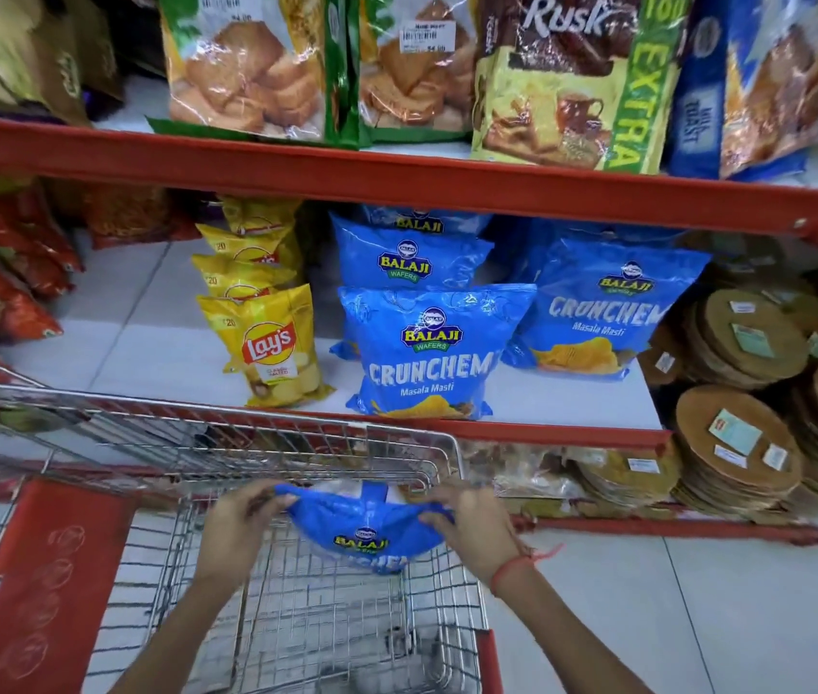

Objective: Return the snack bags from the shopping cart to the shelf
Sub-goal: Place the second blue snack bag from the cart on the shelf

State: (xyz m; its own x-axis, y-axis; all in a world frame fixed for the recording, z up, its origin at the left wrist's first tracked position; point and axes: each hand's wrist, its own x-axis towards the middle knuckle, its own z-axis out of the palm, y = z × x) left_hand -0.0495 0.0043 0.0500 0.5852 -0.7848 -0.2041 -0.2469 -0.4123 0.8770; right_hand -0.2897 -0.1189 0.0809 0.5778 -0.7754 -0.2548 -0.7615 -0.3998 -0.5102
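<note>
A blue Balaji Crunchem snack bag (365,532) hangs over the wire shopping cart (296,443), held by its top edge. My left hand (241,518) pinches the bag's left corner and my right hand (472,518) pinches its right corner. The bag sits just inside the cart's far end. On the white middle shelf (136,343) behind the cart stand matching blue Crunchem bags (427,353), with another stack (602,313) to their right.
Yellow Lay's bags (266,343) stand in a row left of the blue ones. Red snack bags (1,288) lie at the far left. Round brown papad stacks (742,453) fill the right. Rusk packs (562,77) sit on the upper shelf. The cart has a red panel (41,583).
</note>
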